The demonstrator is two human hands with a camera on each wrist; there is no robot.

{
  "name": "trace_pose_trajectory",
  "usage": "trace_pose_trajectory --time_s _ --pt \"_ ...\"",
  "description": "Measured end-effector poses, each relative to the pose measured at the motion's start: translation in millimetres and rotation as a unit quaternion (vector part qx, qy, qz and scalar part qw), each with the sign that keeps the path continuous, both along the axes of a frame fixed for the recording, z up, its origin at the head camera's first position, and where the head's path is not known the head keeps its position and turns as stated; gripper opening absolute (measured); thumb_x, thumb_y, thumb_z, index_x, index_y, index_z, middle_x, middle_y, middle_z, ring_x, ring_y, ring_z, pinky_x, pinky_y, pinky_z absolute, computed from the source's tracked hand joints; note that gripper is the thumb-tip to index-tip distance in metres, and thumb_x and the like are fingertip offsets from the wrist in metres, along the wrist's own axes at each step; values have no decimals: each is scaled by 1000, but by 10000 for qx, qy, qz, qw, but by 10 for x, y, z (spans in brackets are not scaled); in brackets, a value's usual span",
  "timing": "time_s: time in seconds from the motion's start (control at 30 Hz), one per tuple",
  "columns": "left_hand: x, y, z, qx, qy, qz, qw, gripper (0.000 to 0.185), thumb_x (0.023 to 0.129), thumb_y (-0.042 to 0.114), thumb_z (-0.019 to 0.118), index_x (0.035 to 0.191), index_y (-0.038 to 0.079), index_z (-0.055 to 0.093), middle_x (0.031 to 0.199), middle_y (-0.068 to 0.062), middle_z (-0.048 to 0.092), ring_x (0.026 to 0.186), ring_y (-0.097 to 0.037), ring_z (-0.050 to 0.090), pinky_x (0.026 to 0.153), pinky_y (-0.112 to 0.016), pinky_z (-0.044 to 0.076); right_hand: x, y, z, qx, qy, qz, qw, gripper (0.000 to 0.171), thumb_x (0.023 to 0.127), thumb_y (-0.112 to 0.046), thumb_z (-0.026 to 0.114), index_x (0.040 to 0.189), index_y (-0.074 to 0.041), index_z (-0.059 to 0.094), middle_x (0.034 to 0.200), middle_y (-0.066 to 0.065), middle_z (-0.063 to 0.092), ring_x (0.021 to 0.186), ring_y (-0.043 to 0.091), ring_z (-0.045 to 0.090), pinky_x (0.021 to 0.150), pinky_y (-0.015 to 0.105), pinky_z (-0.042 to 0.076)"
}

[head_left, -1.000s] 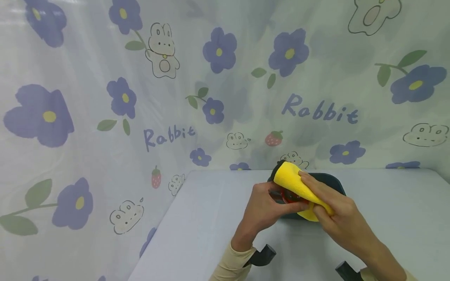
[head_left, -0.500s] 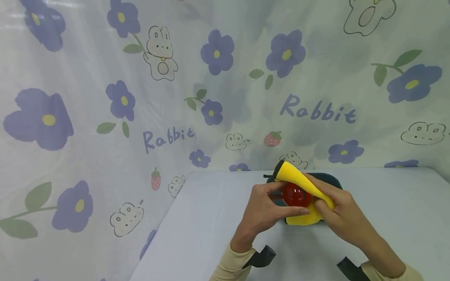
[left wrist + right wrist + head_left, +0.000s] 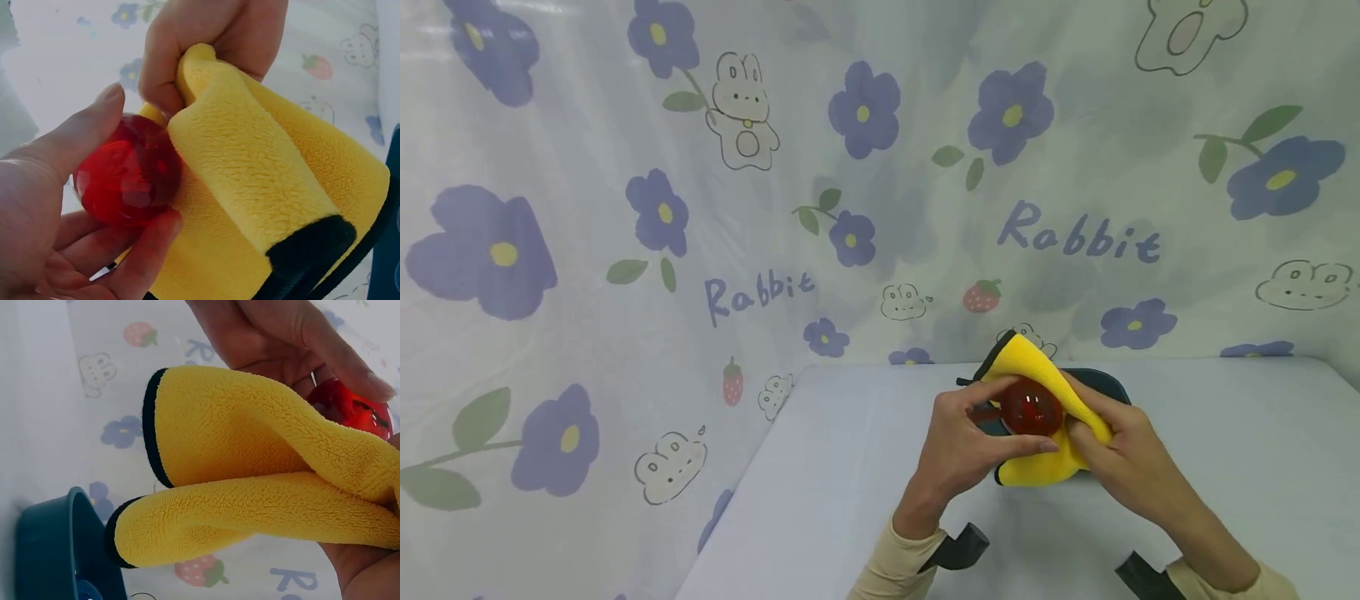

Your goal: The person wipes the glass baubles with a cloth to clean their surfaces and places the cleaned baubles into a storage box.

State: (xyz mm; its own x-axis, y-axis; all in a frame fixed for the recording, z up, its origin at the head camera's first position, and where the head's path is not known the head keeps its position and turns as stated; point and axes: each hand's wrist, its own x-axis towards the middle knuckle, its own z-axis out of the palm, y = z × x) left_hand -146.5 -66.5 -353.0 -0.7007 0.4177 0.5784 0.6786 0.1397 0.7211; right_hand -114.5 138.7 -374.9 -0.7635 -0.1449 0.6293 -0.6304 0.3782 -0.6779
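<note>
My left hand (image 3: 957,437) holds a glossy, see-through red ball (image 3: 1032,408) between thumb and fingers. The right hand (image 3: 1126,446) pinches a yellow plush cloth (image 3: 244,150) with black edging, bunched at the grip. One part of the cloth stands up behind the ball and another hangs below it. In the left wrist view the cloth lies right against the ball's right side. From the right wrist, two folds of cloth reach toward the left and partly cover the ball.
A dark teal plastic basin (image 3: 1101,382) stands behind the hands on the white table (image 3: 842,483); a round blue thing (image 3: 87,590) shows inside it. Behind the table hangs a curtain (image 3: 910,200) printed with flowers and rabbits. Black wrist mounts (image 3: 958,548) jut from the sleeves.
The cloth, earlier drawn over the ball and mostly hiding it, has moved back to the right and up, and the ball shows fully from the front. Both hands stay nearly in place.
</note>
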Motion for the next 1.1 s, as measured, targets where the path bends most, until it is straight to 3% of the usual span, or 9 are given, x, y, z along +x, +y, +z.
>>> trace_pose_trajectory --time_s 0.2,0.43,0.67,0.83,0.97,1.1 --pt "-31 32 -55 197 42 18 9998 58 84 46 83 135 22 69 126 -1 76 106 -5 72 84 -27 64 -3 7 -27 -137 -264 -39 9995 52 97 6 56 149 6 49 106 21 72 56 10 55 52 22 53" --pt "-57 37 -118 413 475 230 9978 61 86 48 80 137 17 67 126 -4 76 107 -9 73 83 -29 64 -24 -22 -67 -263 -383 96 9989 50 99 4 56 148 6 50 82 5 63 56 9 57 51 24 54" --pt "-105 47 -152 653 328 309 9968 58 85 35 86 137 18 67 125 -4 75 108 -11 73 87 -35 64 -32 -48 -43 -365 -923 62 9950 49 100 0 57 147 10 49 95 15 68 62 10 61 56 24 58" --pt "-132 41 -158 651 201 451 9967 57 84 23 88 137 16 67 125 -3 75 108 -11 72 89 -31 63 -45 -39 -25 -531 -1726 108 9835 48 102 -5 56 147 10 48 103 19 69 69 12 65 62 25 60" --pt "-159 41 -170 682 3 515 9963 58 84 25 87 138 16 66 128 -3 74 111 -12 71 93 -31 62 -60 -6 -11 -782 -2302 336 9694 51 104 -9 54 150 11 43 114 21 68 76 13 67 70 25 62" --pt "-189 46 -186 727 -96 490 9961 58 85 30 86 138 15 66 129 -4 73 113 -13 71 94 -33 62 -82 45 -15 -1061 -2702 582 9552 53 106 -11 51 152 10 40 112 13 69 80 14 68 74 24 62"
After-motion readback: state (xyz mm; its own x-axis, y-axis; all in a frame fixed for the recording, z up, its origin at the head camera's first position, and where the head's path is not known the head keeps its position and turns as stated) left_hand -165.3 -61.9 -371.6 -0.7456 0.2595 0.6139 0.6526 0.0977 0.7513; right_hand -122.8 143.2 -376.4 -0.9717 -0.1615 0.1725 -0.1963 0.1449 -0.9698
